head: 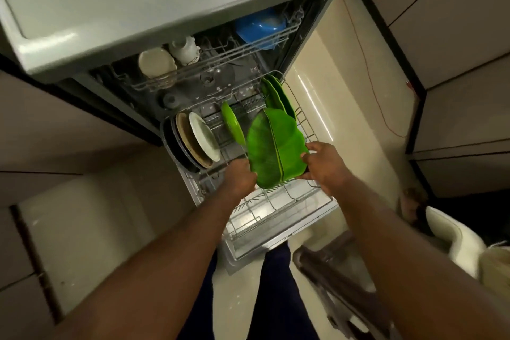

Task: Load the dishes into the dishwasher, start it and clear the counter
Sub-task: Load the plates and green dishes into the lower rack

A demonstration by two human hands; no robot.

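The dishwasher stands open with its lower rack [278,207] pulled out over the door. Two green leaf-shaped plates [271,149] stand together on edge in the rack's middle. My left hand [239,178] grips their lower left edge, and my right hand [324,164] grips their right edge. Behind them more green plates [278,96] lean at the rack's right side. A round green plate [231,123], a white plate [204,136], a brown plate and a dark one stand upright at the rack's left. The upper rack [215,63] holds a blue bowl [260,27], a white cup and a beige dish.
The grey counter top [143,0] overhangs the dishwasher. Beige cabinet fronts flank both sides. The near part of the lower rack has bare wire tines. A dark wooden object [339,281] and a white bundle [452,243] sit on the floor at the right.
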